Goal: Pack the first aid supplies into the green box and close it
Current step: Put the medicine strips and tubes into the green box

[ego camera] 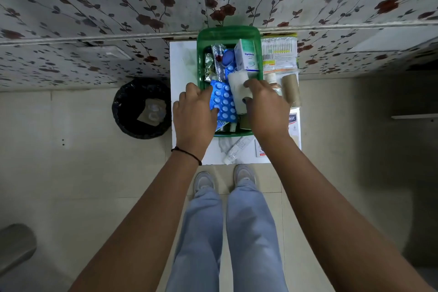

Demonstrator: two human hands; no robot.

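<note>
The green box [227, 33] stands open on a small white table [180, 64], filled with supplies. A white Optibex carton [247, 57] leans at its far right. My left hand [193, 111] holds a blue blister pack [222, 102] at the box's near left. My right hand [265, 106] grips a white gauze roll [238, 89] lying over the box's near right. A white tube [237, 148] lies on the table in front of the box.
Right of the box lie a cotton bud pack [279, 54], a brown bandage roll [292, 90] and a plaster carton [294, 123]. A black bin [139, 108] stands on the floor left of the table. A flowered wall is behind.
</note>
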